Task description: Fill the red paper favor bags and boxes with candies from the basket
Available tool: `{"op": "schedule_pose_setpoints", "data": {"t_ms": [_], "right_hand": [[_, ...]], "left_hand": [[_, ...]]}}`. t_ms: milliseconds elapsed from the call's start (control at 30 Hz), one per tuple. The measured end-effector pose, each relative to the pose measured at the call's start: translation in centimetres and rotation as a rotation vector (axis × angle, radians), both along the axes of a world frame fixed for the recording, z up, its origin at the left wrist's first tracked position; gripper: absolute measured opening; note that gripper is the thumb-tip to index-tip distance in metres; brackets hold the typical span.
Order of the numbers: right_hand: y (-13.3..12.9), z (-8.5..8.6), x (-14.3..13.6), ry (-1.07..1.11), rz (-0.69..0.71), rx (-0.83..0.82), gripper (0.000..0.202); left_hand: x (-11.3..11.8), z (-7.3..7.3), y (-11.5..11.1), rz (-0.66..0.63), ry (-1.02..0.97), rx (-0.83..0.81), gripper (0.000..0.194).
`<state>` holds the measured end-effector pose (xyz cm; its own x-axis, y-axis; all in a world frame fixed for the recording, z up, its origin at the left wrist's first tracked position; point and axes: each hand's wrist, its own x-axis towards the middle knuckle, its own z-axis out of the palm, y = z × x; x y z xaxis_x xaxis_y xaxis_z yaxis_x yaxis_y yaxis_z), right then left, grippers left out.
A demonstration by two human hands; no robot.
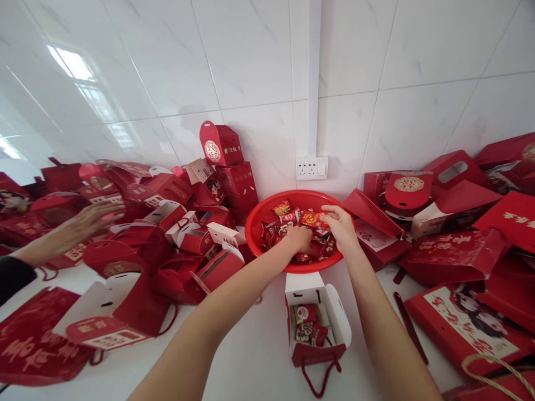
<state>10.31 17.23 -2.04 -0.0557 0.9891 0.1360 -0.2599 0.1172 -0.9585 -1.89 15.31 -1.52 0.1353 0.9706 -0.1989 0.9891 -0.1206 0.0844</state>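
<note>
Wrapped candies (pixel 283 229) lie in a round red plastic basket (pixel 253 225) against the wall. My left hand (pixel 299 239) reaches down among them, its fingertips hidden in the pile. At the basket's right side is my right hand (pixel 339 225), thumb and finger bent toward each other around something orange-red, perhaps a candy wrapper. Just in front of the basket stands an open red and white box (pixel 341 317), with several wrapped candies (pixel 306 323) inside and a red cord handle hanging at its front.
Piled red gift boxes (pixel 179 273) cover the left side, and more boxes (pixel 451 256) crowd the right. Two boxes are stacked (pixel 237 181) behind the basket's left. Another person's hand (pixel 94 217) reaches over the left pile. A wall socket (pixel 311 168) sits above the basket.
</note>
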Motion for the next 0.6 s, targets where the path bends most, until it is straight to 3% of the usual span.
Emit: {"op": "schedule_pose_setpoints", "data": {"t_ms": [133, 300, 500, 600], "right_hand": [[0.1, -0.2, 0.0, 0.010, 0.002, -0.002, 0.030], [0.4, -0.5, -0.1, 0.032, -0.019, 0.009, 0.032], [0.8, -0.8, -0.1, 0.067, -0.066, 0.025, 0.036], [0.9, -0.9, -0.1, 0.073, -0.069, 0.035, 0.037]], "left_hand": [[0.5, -0.2, 0.0, 0.020, 0.080, -0.007, 0.052], [0.2, 0.5, -0.5, -0.066, 0.130, -0.062, 0.060], [-0.4, 1.0, -0.9, -0.191, 0.106, -0.096, 0.059], [-0.2, 1.0, -0.9, -0.212, 0.099, -0.080, 0.049]]}}
